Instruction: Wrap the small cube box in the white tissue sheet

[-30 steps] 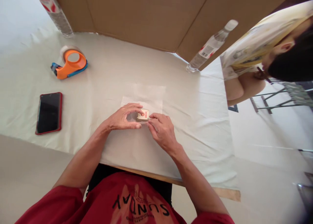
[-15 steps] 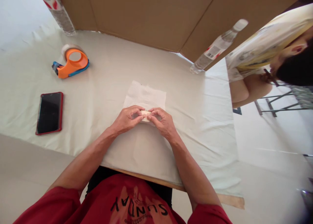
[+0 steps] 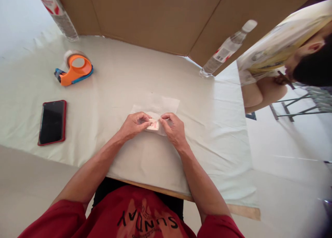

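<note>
A small cream-coloured flat block with reddish print point(image 3: 154, 124) lies between my hands, over a thin, whitish, see-through sheet point(image 3: 169, 104) on the cloth. My left hand point(image 3: 135, 126) pinches the block's left end between thumb and fingers. Just off its right end, my right hand point(image 3: 173, 128) has thumb and forefinger pressed together above the sheet. Whatever is in that right pinch is too small to make out. Part of the block is covered by my left fingertips.
Cloth covers the table point(image 3: 116, 82). At left are a phone in a red case point(image 3: 52, 122) and an orange tape dispenser point(image 3: 75, 70). Water bottles stand at the back left point(image 3: 61, 18) and right point(image 3: 225, 53), by a cardboard panel point(image 3: 153, 20). Another person point(image 3: 280, 58) sits at right.
My right fingers have shifted off the block to its right, so its reddish print shows. The sheet's far edge lies lower and the sheet spreads further right.
</note>
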Tool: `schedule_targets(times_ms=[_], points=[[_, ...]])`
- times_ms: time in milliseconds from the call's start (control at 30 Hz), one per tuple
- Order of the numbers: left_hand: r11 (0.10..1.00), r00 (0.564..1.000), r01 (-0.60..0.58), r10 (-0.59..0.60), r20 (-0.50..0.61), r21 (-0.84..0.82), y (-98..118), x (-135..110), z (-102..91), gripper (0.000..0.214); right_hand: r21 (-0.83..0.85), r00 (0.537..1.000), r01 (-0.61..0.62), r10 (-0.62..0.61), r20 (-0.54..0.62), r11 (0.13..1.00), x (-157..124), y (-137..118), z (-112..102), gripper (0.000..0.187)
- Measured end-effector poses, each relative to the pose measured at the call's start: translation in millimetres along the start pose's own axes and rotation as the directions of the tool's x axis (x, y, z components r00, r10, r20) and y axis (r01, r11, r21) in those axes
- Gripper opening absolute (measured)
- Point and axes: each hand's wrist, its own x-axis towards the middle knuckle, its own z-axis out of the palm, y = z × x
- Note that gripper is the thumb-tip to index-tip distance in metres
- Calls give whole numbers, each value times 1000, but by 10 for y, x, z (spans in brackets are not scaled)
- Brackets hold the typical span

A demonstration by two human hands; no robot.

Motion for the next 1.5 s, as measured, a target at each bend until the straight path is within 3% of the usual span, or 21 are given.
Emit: schedule_targets(times_ms=[100, 200, 300, 467, 600, 700, 867, 1033, 1133, 1300, 1500], points=[[1000, 1000, -18, 18, 7, 6, -18, 8, -2, 20, -265, 968, 162, -206, -146, 950, -90, -110, -99, 13], [999, 999, -38, 38, 7, 22, -41, 13, 7, 20, -348, 939, 336, -341, 49, 875, -188, -248, -111, 14], [998, 999, -48, 48, 3, 29, -52, 19, 25, 18, -330, 901, 424, -354, 251, 844, -230, -309, -24, 19], [1000, 999, -14, 14, 35, 10, 13, 12, -60, 22, -409, 901, 420, -321, 290, 810, -227, -298, 76, 23], [989, 996, -3, -9, 84, 146, 61, -19, -250, 29, -472, 902, 423, -309, 302, 774, -230, -302, 70, 24], [984, 997, 40, -51, 60, 173, 23, -33, -320, 34, -494, 904, 417, -293, 311, 763, -229, -301, 76, 26], [956, 989, 150, -146, -38, 252, -19, -6, -252, 39, -518, 904, 415, -279, 323, 748, -206, -308, 105, 28], [857, 980, 196, -158, -119, 477, 96, -17, -276, 39, -547, 897, 430, -275, 345, 718, -167, -359, 103, 24], [794, 965, 262, -220, -142, 549, 160, -84, -364, 52, -559, 888, 450, -279, 366, 697, -136, -379, 95, 20], [720, 925, 361, -355, -132, 593, 170, -163, -456, 68, -576, 868, 482, -273, 414, 660, -76, -399, 86, 17], [713, 895, 426, -422, -144, 557, 107, 13, -431, 57, -570, 855, 498, -262, 447, 653, -41, -433, 71, 20]])
